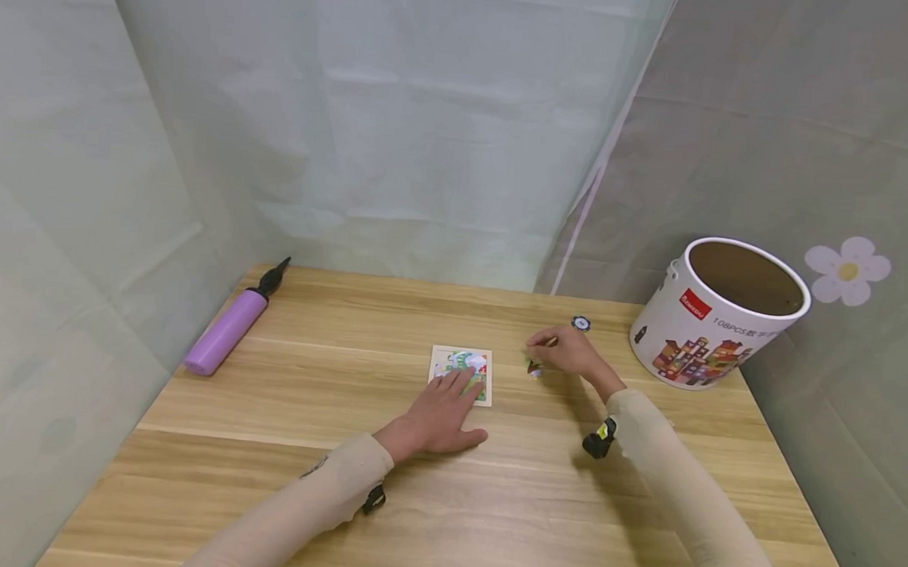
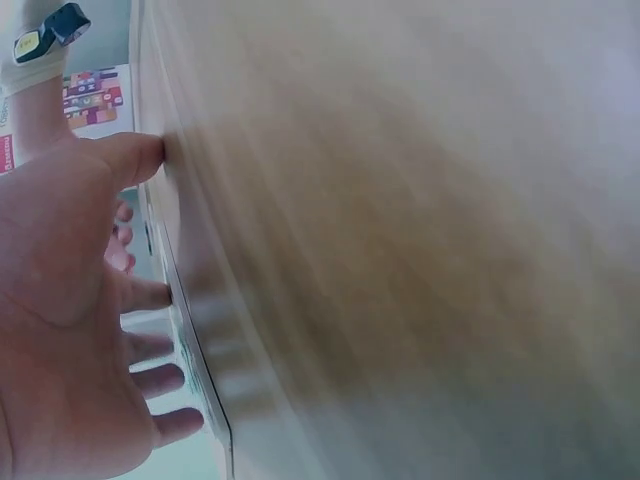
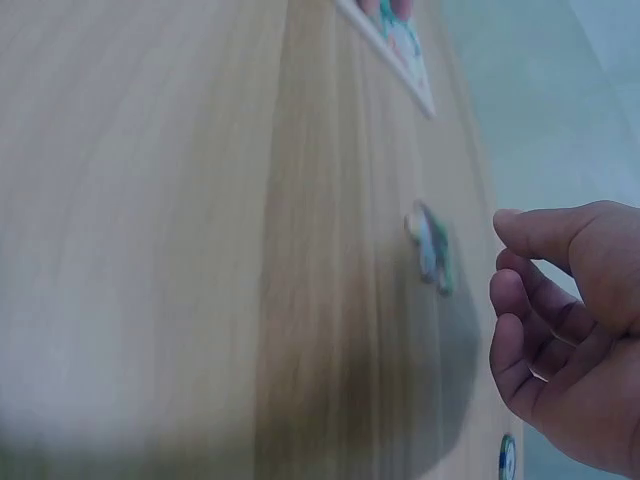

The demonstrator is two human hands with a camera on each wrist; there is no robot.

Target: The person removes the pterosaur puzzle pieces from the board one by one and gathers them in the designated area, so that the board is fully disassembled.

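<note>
In the head view a small square picture puzzle board (image 1: 440, 354) with a pale rim lies near the middle of the wooden table. My left hand (image 1: 442, 412) rests over it, fingers spread and straight across its lower part, thumb out to the right on the wood. The hand hides part of the picture. To the right of the board, small puzzle pieces (image 3: 430, 248) lie on the table. Just above them hovers my right hand (image 1: 564, 352), fingers loosely curled and thumb near the fingertips. No thing shows between them in the right wrist view.
A round dark-edged token (image 1: 581, 323) lies beyond my right hand. At the back right stands a large white bucket (image 1: 663, 324) printed with blocks. A purple hand pump (image 1: 230, 330) with a black nozzle lies at the left edge. Cloth curtains (image 1: 429, 149) border the table's back and sides.
</note>
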